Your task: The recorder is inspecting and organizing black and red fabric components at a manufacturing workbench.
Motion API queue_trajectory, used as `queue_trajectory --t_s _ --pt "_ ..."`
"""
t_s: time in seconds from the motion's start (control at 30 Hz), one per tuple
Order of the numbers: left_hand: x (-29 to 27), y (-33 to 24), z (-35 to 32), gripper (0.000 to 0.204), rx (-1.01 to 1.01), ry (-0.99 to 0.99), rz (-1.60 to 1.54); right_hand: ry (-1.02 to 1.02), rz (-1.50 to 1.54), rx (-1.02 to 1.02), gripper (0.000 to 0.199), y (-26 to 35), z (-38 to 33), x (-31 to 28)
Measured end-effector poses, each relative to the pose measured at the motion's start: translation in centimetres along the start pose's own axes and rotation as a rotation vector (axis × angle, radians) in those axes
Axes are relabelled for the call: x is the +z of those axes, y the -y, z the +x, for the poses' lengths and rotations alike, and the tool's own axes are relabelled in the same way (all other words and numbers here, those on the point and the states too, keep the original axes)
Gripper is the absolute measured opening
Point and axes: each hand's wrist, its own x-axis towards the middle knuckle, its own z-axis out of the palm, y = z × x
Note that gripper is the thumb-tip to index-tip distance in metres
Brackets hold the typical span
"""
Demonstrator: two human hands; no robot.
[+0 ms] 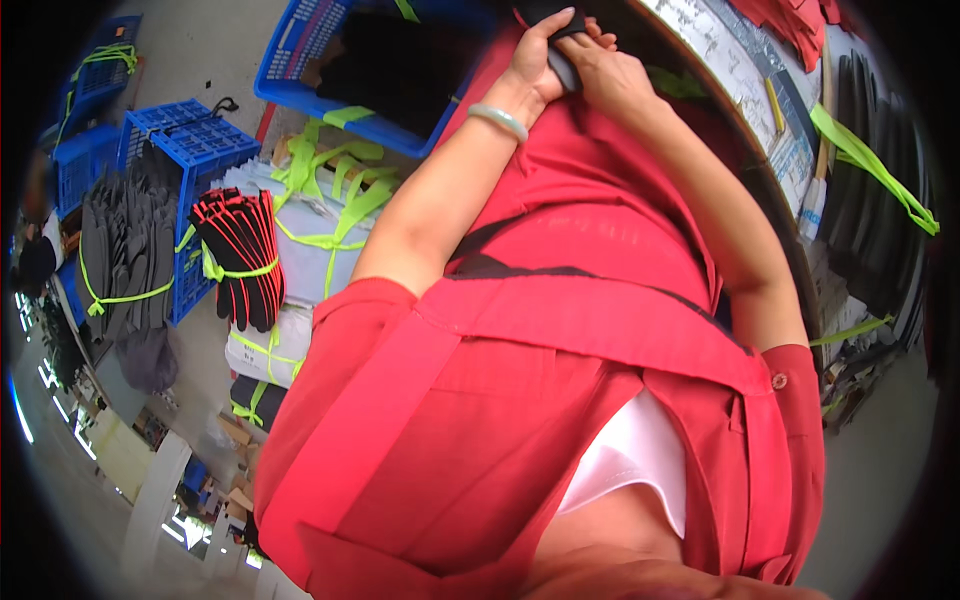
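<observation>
Both hands meet close together at the top of the head view, above my red apron [600,240]. Between them is a black and grey piece of cloth [565,72], partly hidden by the fingers, so its full shape does not show. My left hand [540,58], with a pale bangle [498,120] on its wrist, is closed around the cloth, thumb on top. From the other side my right hand [608,78] presses its fingers against the same cloth, and some of its fingertips are covered.
A blue crate [345,118] holding dark material stands left of my hands. Farther left are a black, red-edged glove bundle [240,255], a grey cloth bundle [125,240] and more blue crates [205,150]. At right runs a worktable [725,75], with tied dark stacks [870,190] beyond.
</observation>
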Motion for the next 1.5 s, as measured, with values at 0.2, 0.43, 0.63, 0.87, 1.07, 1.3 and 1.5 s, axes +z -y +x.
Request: queue_trajectory --t_s 0.2,0.43,0.63,0.87,1.07,1.3,1.5 --pt "0.6 -1.6 -0.2 0.033 0.168 -0.152 0.176 0.06 0.114 -0.006 0.053 0.1 -2.9 -0.8" --pt "0.5 -1.4 0.2 0.014 0.249 -0.127 0.271 0.124 -0.026 0.049 0.037 -0.6 -0.4 0.2" --pt "1.1 -0.4 -0.9 0.014 0.138 -0.15 0.204 -0.034 -0.037 -0.029 0.031 -0.3 -2.1 0.2" --pt "1.4 -0.6 -0.9 0.02 0.136 -0.116 0.215 0.015 -0.025 0.049 0.019 0.4 0.3 0.0" --pt "1.3 -1.4 -1.1 0.02 0.255 -0.164 0.337 0.019 -0.061 -0.018 0.018 0.0 -1.9 -0.2" --pt "1.3 -2.0 -0.4 0.017 0.147 -0.122 0.323 0.125 -0.114 -0.02 0.02 -0.6 0.0 -1.3" --pt "0.7 -2.1 -1.3 0.019 0.172 -0.145 0.27 -0.02 0.082 -0.016 0.053 0.9 -4.9 -3.1"
